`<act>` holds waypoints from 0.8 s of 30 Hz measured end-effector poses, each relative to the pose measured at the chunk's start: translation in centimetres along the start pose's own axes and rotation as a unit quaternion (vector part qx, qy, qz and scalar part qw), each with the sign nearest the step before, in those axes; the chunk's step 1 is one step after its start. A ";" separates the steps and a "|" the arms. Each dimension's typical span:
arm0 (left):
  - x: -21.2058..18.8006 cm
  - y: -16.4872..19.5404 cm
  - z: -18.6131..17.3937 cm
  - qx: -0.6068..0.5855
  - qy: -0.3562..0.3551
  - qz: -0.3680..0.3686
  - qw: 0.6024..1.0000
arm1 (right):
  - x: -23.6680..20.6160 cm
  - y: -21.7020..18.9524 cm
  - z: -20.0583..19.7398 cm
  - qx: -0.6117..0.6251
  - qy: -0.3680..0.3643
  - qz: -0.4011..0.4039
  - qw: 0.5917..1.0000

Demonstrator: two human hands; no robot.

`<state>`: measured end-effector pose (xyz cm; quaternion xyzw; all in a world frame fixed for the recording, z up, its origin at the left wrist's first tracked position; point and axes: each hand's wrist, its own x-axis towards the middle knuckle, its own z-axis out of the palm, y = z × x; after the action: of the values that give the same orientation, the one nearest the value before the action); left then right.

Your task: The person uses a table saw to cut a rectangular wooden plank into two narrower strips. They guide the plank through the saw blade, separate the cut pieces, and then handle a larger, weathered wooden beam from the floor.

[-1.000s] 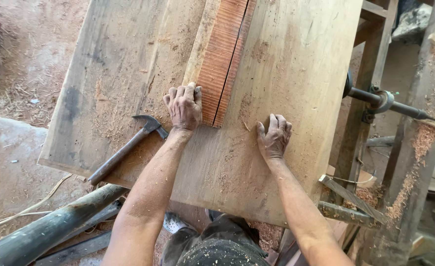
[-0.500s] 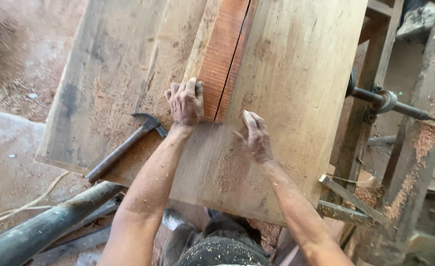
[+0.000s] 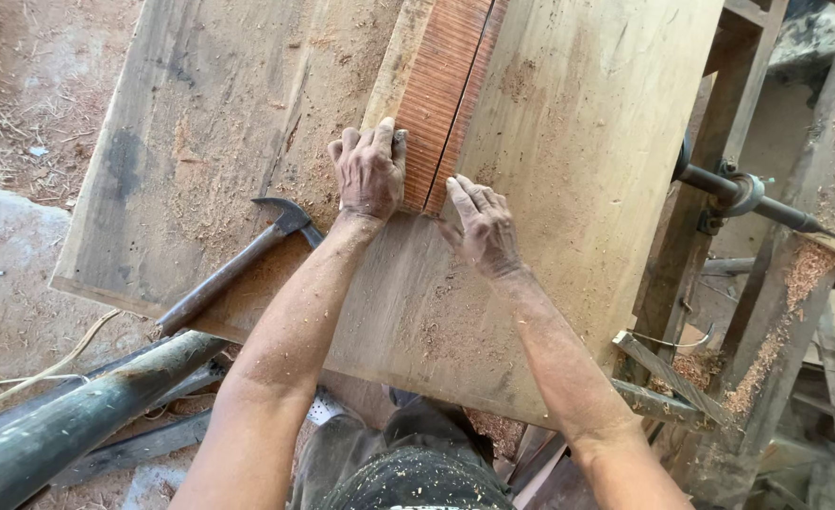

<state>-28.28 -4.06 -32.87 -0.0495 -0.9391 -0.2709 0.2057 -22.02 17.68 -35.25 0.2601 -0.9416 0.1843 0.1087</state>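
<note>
- Near the middle of the frame, the left hand (image 3: pixel 370 175) lies flat over the near end of a reddish ribbed wooden strip (image 3: pixel 444 90). Its grip is loose: fingers draped on the strip's left edge, pressing rather than clasping.
- Just right of it, the right hand (image 3: pixel 484 227) is spread open, fingertips touching the strip's lower right corner, holding nothing.
- That strip runs from centre to the upper edge of the frame, lying on a broad pale plank (image 3: pixel 569 170) that serves as the table, dusted with sawdust.
- By my judgement the step in hand is seating or aligning the strip against the plank; the next move calls for steady, even pressure from both sides so it does not skew.
- Both forearms reach straight up from the lower edge, wrists low, elbows slightly bent.
- A hammer (image 3: pixel 238 264) lies at centre left, untouched, apart from the left wrist.
</note>
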 end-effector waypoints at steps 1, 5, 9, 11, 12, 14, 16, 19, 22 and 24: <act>0.1 0.0 0.0 0.000 -0.003 -0.002 1.000 | 0.2 0.1 -0.2 -0.005 0.000 0.001 1.000; 0.7 0.3 0.0 0.007 -0.001 0.001 1.000 | 0.5 0.0 -0.8 -0.015 -0.007 0.019 1.000; 0.7 0.4 0.1 -0.008 0.024 0.003 1.000 | -0.3 -0.2 -1.0 0.034 -0.016 0.049 0.998; 0.7 0.3 0.2 -0.018 0.019 -0.001 1.000 | -0.9 0.1 -0.8 0.050 -0.007 0.067 0.996; 0.6 0.3 0.4 -0.019 0.005 -0.008 1.000 | -1.2 0.5 -0.7 0.041 0.000 0.079 0.996; 0.7 0.1 0.6 -0.018 -0.019 -0.023 0.999 | -1.7 1.5 -0.5 0.024 0.017 0.098 0.995; 0.8 0.0 0.9 -0.006 0.003 -0.013 1.000 | -2.2 2.7 -0.6 0.039 0.018 0.152 0.987; 1.3 0.0 1.3 -0.002 0.014 -0.013 1.000 | -3.1 4.8 -1.6 0.048 0.028 0.255 0.965; 1.7 0.1 1.7 -0.013 0.014 -0.022 1.000 | -4.4 7.0 -3.1 0.016 0.044 0.316 0.948; 2.1 0.1 1.9 -0.015 0.016 -0.024 0.999 | -5.5 8.0 -3.8 -0.014 0.046 0.351 0.935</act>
<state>-30.82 -3.03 -33.45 -0.0257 -0.9323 -0.2909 0.2135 -21.22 28.10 -35.76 -0.0974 -0.9694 0.2092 0.0838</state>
